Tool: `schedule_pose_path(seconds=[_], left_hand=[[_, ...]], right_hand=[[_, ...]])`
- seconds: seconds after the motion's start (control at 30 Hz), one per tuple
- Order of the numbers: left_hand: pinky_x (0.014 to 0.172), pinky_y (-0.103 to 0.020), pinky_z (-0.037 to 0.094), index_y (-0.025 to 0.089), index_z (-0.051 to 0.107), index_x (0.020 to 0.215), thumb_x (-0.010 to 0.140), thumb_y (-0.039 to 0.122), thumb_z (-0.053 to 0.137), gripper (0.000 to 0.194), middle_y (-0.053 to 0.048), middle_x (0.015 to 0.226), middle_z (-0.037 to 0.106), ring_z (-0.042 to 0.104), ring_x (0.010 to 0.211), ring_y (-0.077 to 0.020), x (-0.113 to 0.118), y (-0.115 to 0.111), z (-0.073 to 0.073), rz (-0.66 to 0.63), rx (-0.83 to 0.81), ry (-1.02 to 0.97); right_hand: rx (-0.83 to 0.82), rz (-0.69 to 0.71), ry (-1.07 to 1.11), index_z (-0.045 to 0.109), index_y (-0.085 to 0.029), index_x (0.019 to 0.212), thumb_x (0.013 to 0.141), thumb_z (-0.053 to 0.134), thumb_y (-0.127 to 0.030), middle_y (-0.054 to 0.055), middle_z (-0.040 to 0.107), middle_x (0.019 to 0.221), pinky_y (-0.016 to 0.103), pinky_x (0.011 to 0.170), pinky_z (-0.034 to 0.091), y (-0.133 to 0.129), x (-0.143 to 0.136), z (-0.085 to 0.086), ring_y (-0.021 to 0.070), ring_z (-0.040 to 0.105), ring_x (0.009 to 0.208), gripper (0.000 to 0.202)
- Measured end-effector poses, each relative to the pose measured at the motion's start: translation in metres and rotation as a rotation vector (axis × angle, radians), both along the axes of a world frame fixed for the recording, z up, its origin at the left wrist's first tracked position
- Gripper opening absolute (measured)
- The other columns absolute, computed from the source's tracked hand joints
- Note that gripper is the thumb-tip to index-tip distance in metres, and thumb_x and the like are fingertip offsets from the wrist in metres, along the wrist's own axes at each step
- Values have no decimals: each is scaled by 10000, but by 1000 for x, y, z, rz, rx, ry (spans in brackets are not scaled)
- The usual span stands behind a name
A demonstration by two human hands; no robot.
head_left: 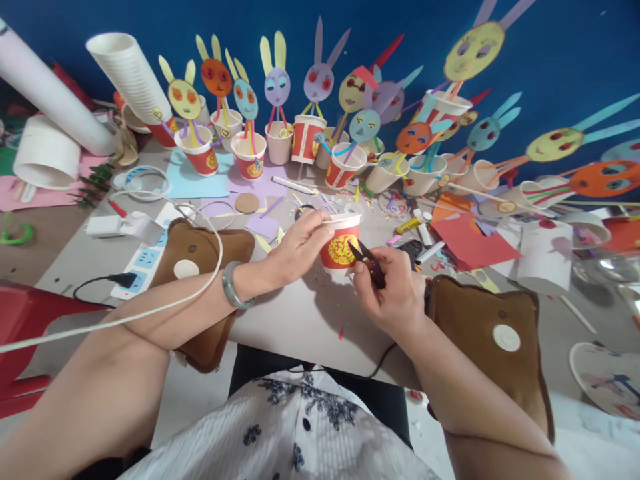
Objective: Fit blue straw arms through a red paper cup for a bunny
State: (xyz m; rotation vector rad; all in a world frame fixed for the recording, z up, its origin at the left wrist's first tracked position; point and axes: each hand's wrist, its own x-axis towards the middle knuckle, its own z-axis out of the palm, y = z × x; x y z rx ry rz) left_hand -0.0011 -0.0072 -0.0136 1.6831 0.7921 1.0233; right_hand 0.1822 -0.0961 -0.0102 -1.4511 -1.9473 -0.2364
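Note:
A red and white paper cup with a yellow round emblem stands upright on the table in front of me. My left hand grips it from the left side, thumb and fingers near its rim. In my right hand is a pair of dark scissors, the blades pointing at the cup's right side near the emblem. Whether the blade tips touch the cup I cannot tell. The scissors' handles are mostly hidden in my fingers.
Along the blue wall stand several cups with paper rabbit faces. A stack of white cups leans at the left. A power strip and white cable lie left. Brown cushions flank the workspace. Red paper and scraps lie right.

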Motion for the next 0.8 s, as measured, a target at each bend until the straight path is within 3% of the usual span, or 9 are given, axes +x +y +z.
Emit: schedule_pose_path(seconds=[0.2, 0.43, 0.6, 0.8], left_hand=[[823, -349, 424, 211, 456, 812, 1031, 346, 461, 256, -26, 839, 487, 489, 861, -191, 0, -2, -3, 10, 84, 6], [911, -354, 450, 208, 529, 873, 1052, 490, 417, 352, -61, 927, 593, 521, 929, -206, 2, -5, -4, 9, 177, 43], [924, -350, 466, 192, 581, 901, 1055, 455, 427, 341, -69, 941, 607, 524, 936, -202, 1, -6, -3, -21, 184, 58], [833, -313, 474, 187, 592, 914, 1051, 418, 449, 304, -59, 927, 558, 504, 859, -178, 1, -9, -6, -68, 158, 72]], right_hand=[[-99, -37, 10, 494, -204, 1084, 1005, 534, -324, -52, 608, 619, 249, 471, 362, -2, -2, -3, 123, 544, 423, 149], [-140, -20, 32, 514, -190, 1092, 1011, 498, -328, -23, 631, 640, 246, 458, 333, 0, -3, -8, 113, 485, 402, 161], [-147, -31, 52, 518, -183, 1100, 1003, 509, -330, -11, 647, 673, 252, 466, 340, 0, -4, -9, 111, 477, 404, 176], [-144, -22, 76, 485, -203, 1069, 1002, 509, -321, -18, 643, 681, 250, 457, 335, -1, -5, -6, 110, 473, 403, 138]])
